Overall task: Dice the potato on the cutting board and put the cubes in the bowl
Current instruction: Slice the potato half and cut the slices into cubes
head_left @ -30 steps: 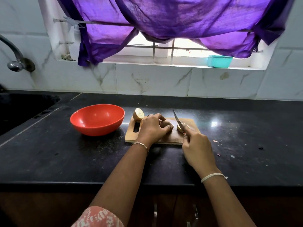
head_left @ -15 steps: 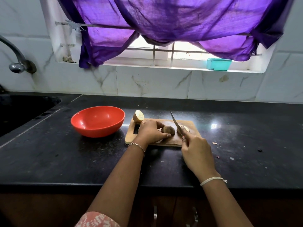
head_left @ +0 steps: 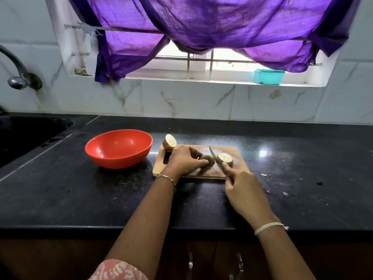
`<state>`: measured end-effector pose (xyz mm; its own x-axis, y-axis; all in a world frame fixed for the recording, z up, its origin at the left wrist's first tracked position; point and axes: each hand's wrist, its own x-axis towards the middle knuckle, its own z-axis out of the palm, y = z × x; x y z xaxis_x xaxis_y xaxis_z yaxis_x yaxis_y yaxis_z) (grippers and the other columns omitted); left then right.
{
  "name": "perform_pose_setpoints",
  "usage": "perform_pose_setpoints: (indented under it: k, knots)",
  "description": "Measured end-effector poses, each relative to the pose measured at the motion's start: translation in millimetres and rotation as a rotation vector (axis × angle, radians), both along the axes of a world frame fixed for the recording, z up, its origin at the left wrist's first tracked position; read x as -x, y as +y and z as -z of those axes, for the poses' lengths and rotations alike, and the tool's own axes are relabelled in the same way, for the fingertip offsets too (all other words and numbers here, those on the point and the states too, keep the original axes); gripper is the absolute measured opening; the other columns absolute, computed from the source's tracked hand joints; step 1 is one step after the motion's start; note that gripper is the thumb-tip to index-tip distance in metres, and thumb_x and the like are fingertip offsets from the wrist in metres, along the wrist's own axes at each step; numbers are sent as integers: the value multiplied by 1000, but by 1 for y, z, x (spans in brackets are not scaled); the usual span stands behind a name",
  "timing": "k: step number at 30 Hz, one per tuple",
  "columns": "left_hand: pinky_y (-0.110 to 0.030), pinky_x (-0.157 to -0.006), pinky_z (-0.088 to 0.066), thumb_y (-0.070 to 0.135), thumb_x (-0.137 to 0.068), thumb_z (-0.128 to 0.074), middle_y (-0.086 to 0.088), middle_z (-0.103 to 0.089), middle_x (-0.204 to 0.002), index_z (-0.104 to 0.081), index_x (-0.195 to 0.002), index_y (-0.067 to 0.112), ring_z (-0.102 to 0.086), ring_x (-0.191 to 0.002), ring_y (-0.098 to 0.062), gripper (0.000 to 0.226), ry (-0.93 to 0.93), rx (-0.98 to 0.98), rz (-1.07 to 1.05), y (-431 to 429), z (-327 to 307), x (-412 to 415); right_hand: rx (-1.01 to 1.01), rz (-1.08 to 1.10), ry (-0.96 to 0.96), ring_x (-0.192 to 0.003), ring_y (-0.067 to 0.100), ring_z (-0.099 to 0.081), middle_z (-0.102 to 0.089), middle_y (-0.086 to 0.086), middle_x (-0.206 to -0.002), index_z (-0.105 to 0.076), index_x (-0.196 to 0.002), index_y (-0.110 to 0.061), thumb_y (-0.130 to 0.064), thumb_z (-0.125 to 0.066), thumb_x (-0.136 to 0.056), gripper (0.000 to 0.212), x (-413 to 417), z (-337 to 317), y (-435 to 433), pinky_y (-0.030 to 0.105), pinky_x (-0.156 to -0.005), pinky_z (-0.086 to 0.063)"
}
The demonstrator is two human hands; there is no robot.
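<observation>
Slice [head_left: 225, 158] now fallen flat, board [head_left: 239, 168] right side. Left hand [head_left: 181, 161] fingers curled on potato [head_left: 207, 159] mid-board; right hand [head_left: 244, 190] clamped round knife [head_left: 214, 157]. Bowl [head_left: 119, 148] left of board. Judged: tuck fingertips, keep blade vertical.

Daylight enters from the far side through the gap below the thin purple cloth curtain [head_left: 201, 23], where the window panes [head_left: 228, 57] blow out to white. The glossy black stone counter [head_left: 80, 199] is dim, with one small glare spot right of centre and soft shadow on the near side of the round red plastic bowl [head_left: 119, 148]. Straight lines bow toward the left and right edges.
</observation>
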<state>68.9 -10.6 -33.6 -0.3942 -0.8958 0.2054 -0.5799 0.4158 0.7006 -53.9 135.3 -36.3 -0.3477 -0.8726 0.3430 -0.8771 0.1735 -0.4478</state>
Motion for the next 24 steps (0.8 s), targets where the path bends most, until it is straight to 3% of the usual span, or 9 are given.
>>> perform_pose_setpoints:
  k: [13,17,20,24]
  knots:
    - [-29,-90,-49,39,-76,-79,0,-72,-104,-73,-107,19,-62,-97,-14,37,-21,12,-4,-1,0,1,-13,-5,113,-102,28,-60,-63,8,-115,-39,-145,-35,-18,-41,-98,50,-6,-1,0,39,-83,-49]
    - [-23,-77,-44,40,-76,-79,3,-67,-95,-73,-108,23,-58,-91,-13,37,-43,17,4,-4,-1,1,-50,-11,193,-107,31,-59,-59,11,-119,-37,-147,-31,-12,-42,-94,56,-11,0,-6,40,-82,-49]
    - [-24,-76,-41,42,-76,-78,6,-60,-86,-73,-107,26,-53,-86,-11,36,-44,17,3,-4,0,1,-108,-25,215,-107,31,-59,-60,12,-115,-44,-142,-27,-11,-42,-94,50,-13,-3,-13,38,-81,-49]
    - [-26,-80,-45,45,-76,-77,6,-58,-88,-72,-108,28,-55,-89,-12,37,-50,33,-7,-3,1,1,-124,-23,254,-106,30,-60,-61,12,-114,-50,-136,-22,-10,-45,-93,45,-13,-8,-17,36,-81,-49]
